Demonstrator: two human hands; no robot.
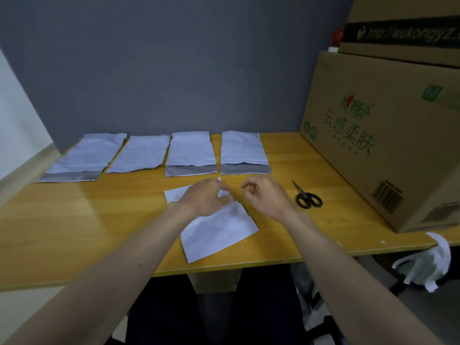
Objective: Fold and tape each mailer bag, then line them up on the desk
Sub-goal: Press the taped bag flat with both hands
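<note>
A white mailer bag (219, 232) lies at an angle on the yellow desk (74, 220) in front of me. My left hand (205, 196) rests on its far end with curled fingers pinching the bag's top edge. My right hand (265, 196) hovers just right of it, thumb and fingertips pinched together; whether it holds a strip or tape I cannot tell. Several white mailer bags (191, 153) lie side by side in a row along the back of the desk, grey flaps toward me.
Black-handled scissors (307, 197) lie to the right of my right hand. A large cardboard box (388, 135) with another on top fills the desk's right side. A grey partition stands behind the row. White scraps (428, 265) hang past the desk's right front corner.
</note>
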